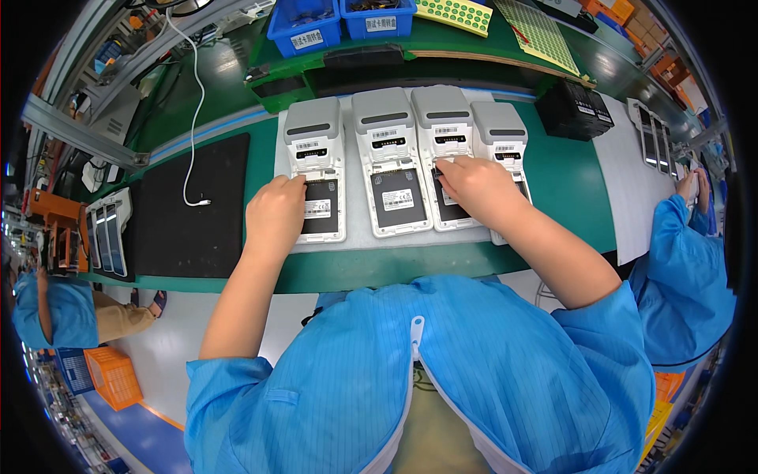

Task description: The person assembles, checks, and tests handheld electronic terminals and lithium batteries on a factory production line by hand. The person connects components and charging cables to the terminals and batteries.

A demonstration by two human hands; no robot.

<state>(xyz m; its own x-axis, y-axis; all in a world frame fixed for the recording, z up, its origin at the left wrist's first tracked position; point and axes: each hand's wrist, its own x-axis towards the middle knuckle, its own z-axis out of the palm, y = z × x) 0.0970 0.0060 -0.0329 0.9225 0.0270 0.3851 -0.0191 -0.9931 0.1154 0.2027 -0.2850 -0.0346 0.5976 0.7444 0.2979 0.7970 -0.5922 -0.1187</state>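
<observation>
To the left I see a white cable on a black mat, then the left hand bent onto the first grey-and-white device on the white sheet; from here I cannot tell whether it pinches anything. The second device lies beside it, then the right hand curls over the third device, its grip also hidden from me, and partly covers the fourth device.

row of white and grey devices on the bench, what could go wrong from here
The left hand is close against the black pack in the leftmost device, so a slip might scratch or dislodge it. The right hand reaches across the fourth device to the third device, so it could nudge the fourth one.
</observation>
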